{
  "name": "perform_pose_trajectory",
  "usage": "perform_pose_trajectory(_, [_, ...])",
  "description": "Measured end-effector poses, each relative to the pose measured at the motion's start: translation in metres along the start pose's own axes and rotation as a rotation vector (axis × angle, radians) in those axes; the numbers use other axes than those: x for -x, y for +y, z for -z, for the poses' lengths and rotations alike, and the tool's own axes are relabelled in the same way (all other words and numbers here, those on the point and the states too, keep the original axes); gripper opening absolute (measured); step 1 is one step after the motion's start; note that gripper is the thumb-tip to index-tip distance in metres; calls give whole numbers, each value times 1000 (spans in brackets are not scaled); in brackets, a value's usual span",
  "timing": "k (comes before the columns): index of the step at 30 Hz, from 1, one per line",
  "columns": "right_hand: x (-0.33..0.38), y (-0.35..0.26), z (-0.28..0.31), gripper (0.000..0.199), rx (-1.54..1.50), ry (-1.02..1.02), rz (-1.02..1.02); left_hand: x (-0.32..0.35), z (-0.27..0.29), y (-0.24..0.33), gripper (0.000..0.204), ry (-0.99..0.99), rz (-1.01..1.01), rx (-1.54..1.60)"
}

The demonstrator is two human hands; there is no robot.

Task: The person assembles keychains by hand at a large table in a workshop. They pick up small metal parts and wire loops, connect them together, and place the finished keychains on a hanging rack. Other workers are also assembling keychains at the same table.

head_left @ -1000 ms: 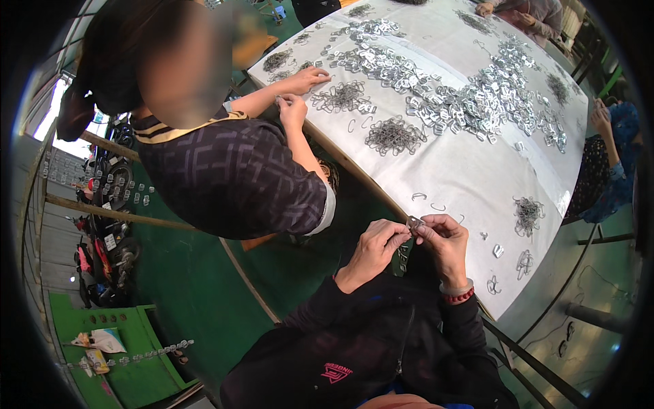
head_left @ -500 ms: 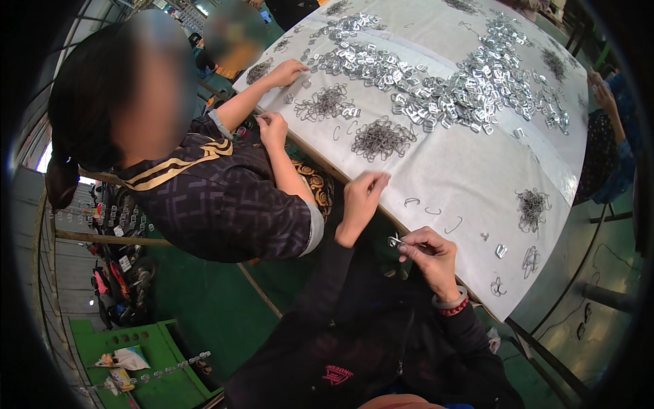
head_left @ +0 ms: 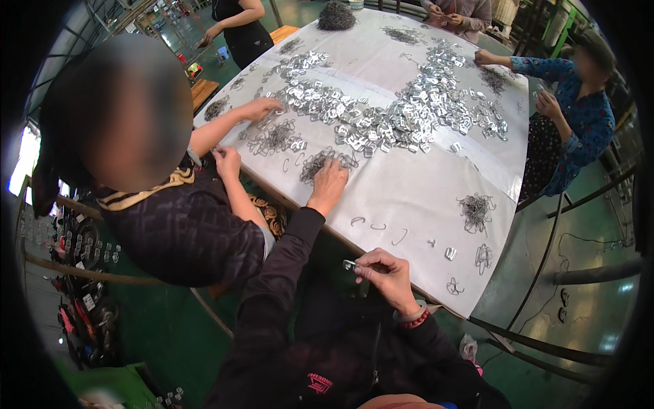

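My left hand (head_left: 330, 184) reaches forward onto a pile of grey wire hooks (head_left: 315, 165) near the table's edge. Its fingers are stretched down onto the hooks; whether a hook is between the fingertips is hidden. Lower down, just off the table's front edge, my right hand (head_left: 385, 275) is closed, with a small silver metal buckle (head_left: 349, 265) pinched between thumb and fingers. Several loose wire hooks (head_left: 378, 226) lie on the white table cover between my hands. A single flat buckle (head_left: 450, 253) rests to the right, beside a small bunch of hooks (head_left: 483, 258).
A large heap of silver buckles (head_left: 388, 123) spreads across the white-covered table (head_left: 409, 194). More hook piles (head_left: 477, 211) lie around it. A co-worker (head_left: 184, 232) sits close on my left, hands at the table's edge. Another person (head_left: 579, 109) works on the right, others beyond the table.
My left hand has gone from the table's edge forward onto the hook pile. My right hand keeps the buckle. The whole view has shifted, showing more of the far side.
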State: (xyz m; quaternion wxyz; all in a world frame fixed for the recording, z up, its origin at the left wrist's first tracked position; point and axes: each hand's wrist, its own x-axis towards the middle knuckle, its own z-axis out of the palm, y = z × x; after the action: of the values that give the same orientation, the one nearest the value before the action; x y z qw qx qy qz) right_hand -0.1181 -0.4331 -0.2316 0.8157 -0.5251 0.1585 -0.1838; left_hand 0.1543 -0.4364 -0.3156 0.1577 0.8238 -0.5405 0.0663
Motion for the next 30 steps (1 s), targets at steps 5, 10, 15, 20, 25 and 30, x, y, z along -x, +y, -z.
perform_pose_trajectory(5, [9, -1, -5, 11, -4, 0, 27, 6, 2, 2, 3, 217, -35, 38])
perform_pose_trajectory(10, [12, -2, -7, 11, -7, -1, 25, -22, 29, -14, 10, 295, 226, 309])
perform_pose_trajectory(15, [12, 1, -7, 11, 8, 0, -3, -18, 20, -27, 13, 18, 417, 229])
perform_pose_trajectory(20, [10, 0, -7, 10, 40, 5, -12, -10, 19, -38, 25, 56, 349, 315])
perform_pose_trajectory(25, [9, -1, -7, 10, -4, -8, 5, -35, 42, -46, 34, 239, 282, 490])
perform_pose_trajectory(30, [12, 1, -9, 10, -9, -20, -9, -28, 39, -47, 17, 106, 391, 466])
